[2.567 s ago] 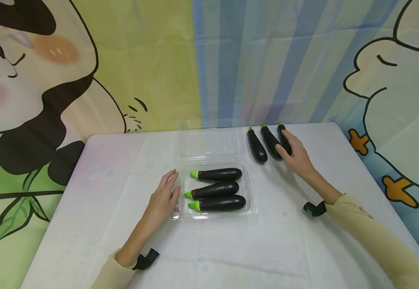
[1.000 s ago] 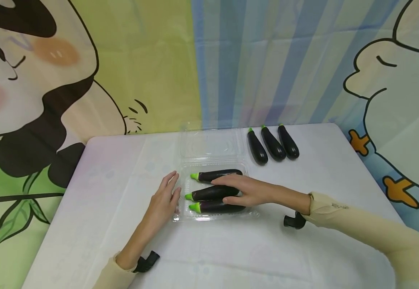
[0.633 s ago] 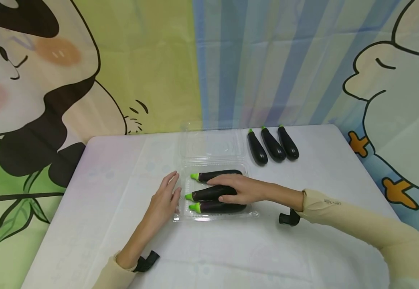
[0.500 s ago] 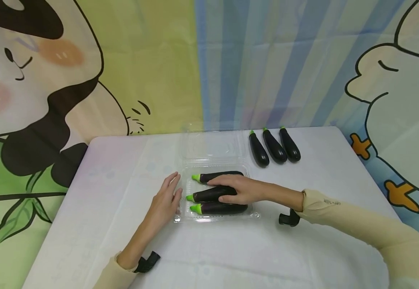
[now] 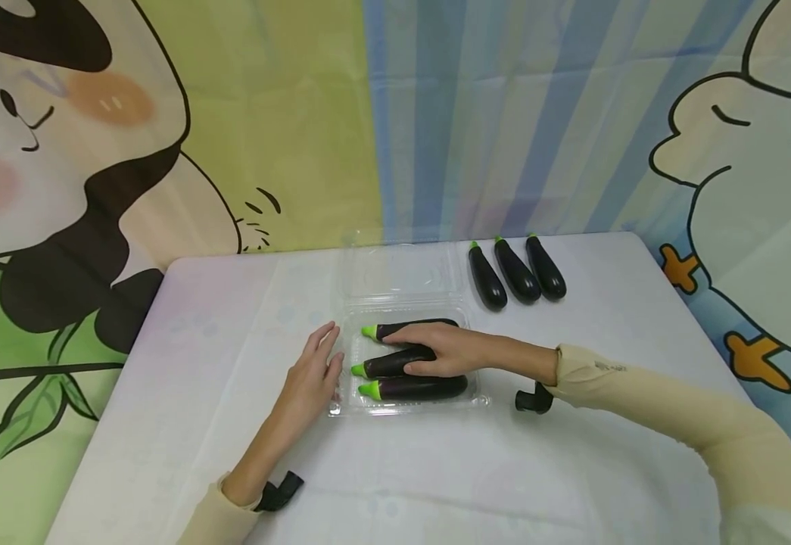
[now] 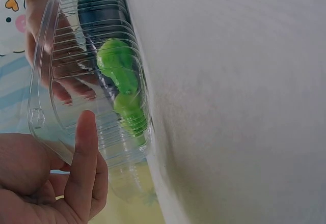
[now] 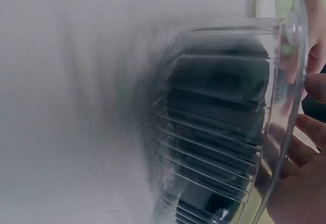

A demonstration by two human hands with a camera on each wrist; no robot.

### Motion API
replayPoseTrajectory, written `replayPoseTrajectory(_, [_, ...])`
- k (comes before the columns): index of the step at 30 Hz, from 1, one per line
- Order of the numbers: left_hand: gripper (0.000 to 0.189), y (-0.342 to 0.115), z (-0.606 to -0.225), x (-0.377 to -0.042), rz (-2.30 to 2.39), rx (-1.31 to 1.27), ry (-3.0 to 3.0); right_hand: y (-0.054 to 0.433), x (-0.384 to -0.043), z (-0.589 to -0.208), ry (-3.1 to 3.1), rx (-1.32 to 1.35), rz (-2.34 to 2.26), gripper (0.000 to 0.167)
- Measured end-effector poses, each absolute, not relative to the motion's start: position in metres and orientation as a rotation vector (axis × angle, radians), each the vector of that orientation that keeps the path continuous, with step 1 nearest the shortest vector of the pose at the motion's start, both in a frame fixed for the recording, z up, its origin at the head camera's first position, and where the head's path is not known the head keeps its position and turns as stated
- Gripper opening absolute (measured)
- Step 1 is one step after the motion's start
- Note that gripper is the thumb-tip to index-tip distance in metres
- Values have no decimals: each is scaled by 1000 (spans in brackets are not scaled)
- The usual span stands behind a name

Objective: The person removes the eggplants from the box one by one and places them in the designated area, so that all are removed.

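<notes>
A left hand (image 5: 309, 378), its fingers loosely spread, is seen at the left side of a clear plastic container (image 5: 402, 410) set on a white-covered counter (image 5: 395, 477). Inside, among three eggplants (image 5: 422, 388), the middle eggplant (image 5: 390, 365) is pinched between thumb and fingers of the right hand (image 5: 443, 350). Farther right, three more eggplants (image 5: 518, 272) are lined up toward the counter's back edge.

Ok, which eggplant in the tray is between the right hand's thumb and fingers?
The middle eggplant: the right hand straddles it; the far one and near one lie outside its grip.
</notes>
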State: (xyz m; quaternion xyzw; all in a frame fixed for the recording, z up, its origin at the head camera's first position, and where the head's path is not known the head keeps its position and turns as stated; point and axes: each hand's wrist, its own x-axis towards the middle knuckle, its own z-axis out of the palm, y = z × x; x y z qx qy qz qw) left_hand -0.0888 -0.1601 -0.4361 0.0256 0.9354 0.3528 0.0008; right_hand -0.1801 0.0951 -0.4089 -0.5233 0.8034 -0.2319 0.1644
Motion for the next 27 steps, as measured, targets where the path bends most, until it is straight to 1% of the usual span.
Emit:
replayPoseTrajectory(9, [52, -162, -435, -90, 1077, 87, 2958, 82, -180, -412, 2258, -1472, -581, 54])
replayPoseTrajectory(27, [53, -160, -436, -89, 1107, 77, 2930, 74, -180, -424, 2282, -1470, -454, 47])
